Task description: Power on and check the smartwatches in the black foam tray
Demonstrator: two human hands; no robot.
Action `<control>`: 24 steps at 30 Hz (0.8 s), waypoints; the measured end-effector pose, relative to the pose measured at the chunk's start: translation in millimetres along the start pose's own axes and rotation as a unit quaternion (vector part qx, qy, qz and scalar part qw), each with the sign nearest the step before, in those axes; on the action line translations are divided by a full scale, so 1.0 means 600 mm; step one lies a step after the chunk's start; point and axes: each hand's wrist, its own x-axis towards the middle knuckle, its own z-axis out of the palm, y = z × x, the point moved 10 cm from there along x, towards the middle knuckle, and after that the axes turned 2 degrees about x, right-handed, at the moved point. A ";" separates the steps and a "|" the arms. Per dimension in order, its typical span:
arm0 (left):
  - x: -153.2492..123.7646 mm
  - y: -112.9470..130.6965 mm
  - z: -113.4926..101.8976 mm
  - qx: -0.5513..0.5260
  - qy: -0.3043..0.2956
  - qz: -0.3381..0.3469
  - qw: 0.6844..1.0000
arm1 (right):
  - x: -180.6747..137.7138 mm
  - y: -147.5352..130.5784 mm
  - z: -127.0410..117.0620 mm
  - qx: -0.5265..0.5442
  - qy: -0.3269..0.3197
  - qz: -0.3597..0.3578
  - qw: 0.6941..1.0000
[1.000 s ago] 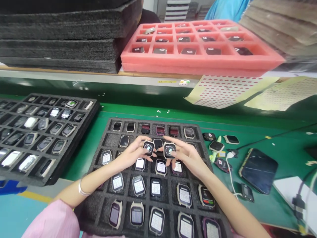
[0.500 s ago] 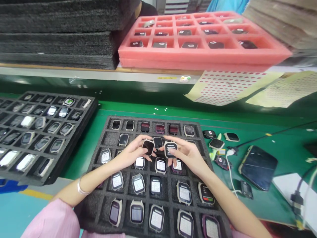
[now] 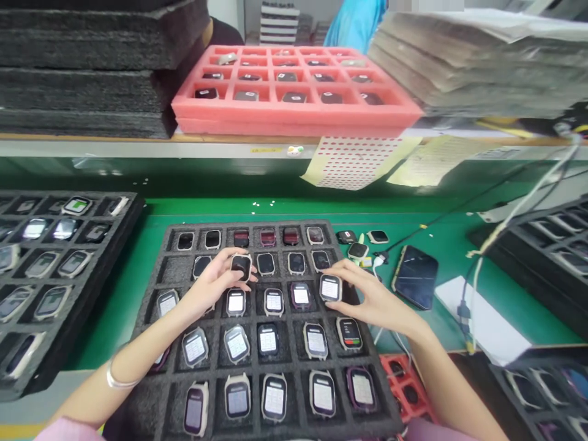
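A black foam tray (image 3: 172, 294) lies in front of me, its compartments filled with several strapless smartwatches. My left hand (image 3: 218, 277) pinches a dark-screened smartwatch (image 3: 241, 267) with a pale case above the second row. Over the right end of the third row, my right hand (image 3: 362, 293) grips another smartwatch (image 3: 331, 287) by its edges between thumb and fingers; its lit screen shows white text blocks. Whether that watch touches the tray floor I cannot tell. Below it sits a smartwatch with red and green on its screen (image 3: 350, 333). Many of the lower watches have lit white screens.
Another black tray of watches (image 3: 76, 291) stands at the left. A pink foam tray (image 3: 294, 125) rests on the shelf between stacks of black (image 3: 92, 37) and grey foam (image 3: 478, 67). At the right lie a phone (image 3: 416, 275), loose watches, cables and white paper (image 3: 482, 318).
My right hand has carried its watch rightward to the third row's right end, and its screen now shows a white page. My hands have moved apart. The view has turned to the right.
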 end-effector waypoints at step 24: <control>0.010 0.003 -0.002 0.165 0.040 0.071 0.983 | 0.051 0.061 -0.059 -0.060 0.207 0.056 0.975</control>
